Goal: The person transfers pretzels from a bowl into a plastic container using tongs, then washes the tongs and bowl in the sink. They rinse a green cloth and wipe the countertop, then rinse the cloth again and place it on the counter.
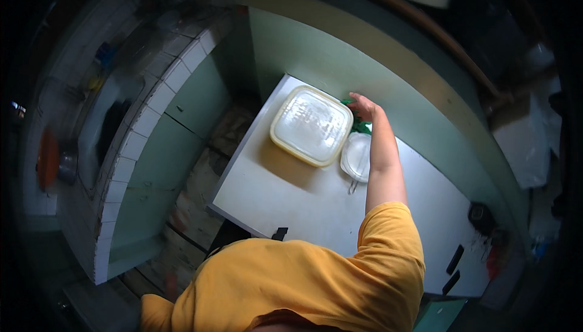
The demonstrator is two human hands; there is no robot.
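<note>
My right hand (362, 106) reaches over the far side of a white table (255, 200), at a green item (362, 127), perhaps a plastic bag, lying by the wall. Whether its fingers grip the green item cannot be told. Just left of the hand is a large rectangular container with a translucent lid and yellowish rim (314, 124). Nearer to me, partly behind my forearm, lies a smaller round white container or bag (357, 156) with a thin metal loop or handle beside it. My left hand is out of view; only the left sleeve shows at the lower left.
A tiled counter (148, 120) with a sink (114, 99) and an orange object (47, 159) runs along the left, above green cupboards (150, 159). A green wall (309, 49) borders the table's far side. A black device (480, 218) and black strips (455, 259) lie at its right end.
</note>
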